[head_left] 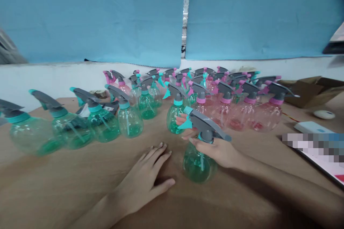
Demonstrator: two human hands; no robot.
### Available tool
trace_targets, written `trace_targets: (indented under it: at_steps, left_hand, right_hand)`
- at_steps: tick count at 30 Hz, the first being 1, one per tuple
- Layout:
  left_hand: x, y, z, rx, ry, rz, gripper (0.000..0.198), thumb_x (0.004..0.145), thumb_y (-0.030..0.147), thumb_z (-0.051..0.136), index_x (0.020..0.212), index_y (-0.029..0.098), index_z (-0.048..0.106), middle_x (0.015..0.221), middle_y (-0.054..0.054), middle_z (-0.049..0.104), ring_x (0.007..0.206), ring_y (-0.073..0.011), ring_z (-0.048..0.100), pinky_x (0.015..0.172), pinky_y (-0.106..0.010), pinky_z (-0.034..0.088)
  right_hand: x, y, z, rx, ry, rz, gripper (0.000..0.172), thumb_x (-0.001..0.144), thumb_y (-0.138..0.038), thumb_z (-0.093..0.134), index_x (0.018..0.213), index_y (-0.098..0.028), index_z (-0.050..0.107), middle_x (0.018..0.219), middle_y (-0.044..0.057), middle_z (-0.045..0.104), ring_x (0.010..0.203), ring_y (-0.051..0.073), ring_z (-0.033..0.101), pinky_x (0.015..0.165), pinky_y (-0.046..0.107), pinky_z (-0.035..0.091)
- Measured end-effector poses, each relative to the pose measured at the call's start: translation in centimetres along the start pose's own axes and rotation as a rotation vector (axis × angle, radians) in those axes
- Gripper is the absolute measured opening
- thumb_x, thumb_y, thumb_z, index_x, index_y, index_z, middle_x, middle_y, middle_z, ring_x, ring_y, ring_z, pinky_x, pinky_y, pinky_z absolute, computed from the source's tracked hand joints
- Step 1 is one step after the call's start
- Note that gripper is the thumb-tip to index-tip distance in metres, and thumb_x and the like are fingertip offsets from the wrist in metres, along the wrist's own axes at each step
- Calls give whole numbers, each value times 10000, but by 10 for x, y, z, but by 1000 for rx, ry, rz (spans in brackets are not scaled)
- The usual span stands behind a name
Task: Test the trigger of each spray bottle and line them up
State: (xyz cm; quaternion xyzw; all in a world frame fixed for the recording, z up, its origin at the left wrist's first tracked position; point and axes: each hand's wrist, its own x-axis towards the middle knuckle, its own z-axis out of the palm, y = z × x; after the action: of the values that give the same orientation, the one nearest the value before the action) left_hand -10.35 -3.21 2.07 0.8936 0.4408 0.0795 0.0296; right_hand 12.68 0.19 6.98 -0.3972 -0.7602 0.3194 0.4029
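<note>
My right hand [215,150] is closed around the neck of a green spray bottle [199,166] with a grey and teal trigger head, standing upright on the brown table [67,186]. Flat on the table just left of that bottle lies my left hand [146,175], fingers stretched out and holding nothing. Behind my hands stand several more green spray bottles [130,120] to the left and centre. Several pink spray bottles [266,114] with pink-collared grey heads are grouped at the back right.
A blue sheet [107,14] hangs on the wall behind the table. At the far right are an open cardboard box [309,94], a white computer mouse [324,114], and a flat white device [311,127] beside some papers.
</note>
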Motion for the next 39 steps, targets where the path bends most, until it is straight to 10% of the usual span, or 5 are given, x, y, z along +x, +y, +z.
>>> trace_targets:
  at_steps: [7,39]
  left_hand:
    - [0,0,1,-1,14,4,580,876,541,408,1348,212,334,1423,-67,313,1280,-268,299,1018,-441,288]
    - [0,1,0,-8,5,2,571,875,535,418,1332,199,359,1411,-69,337,1280,-258,298,1024,-443,275]
  right_hand:
    - [1,-1,0,18,21,-65,142,724,-189,493,726,-232,629,782,19,664,797,211,646,692,366,543]
    - [1,2,-1,97,-17,-49,314,678,-123,487,950,-246,585,849,-9,659,831,170,643,761,309,519]
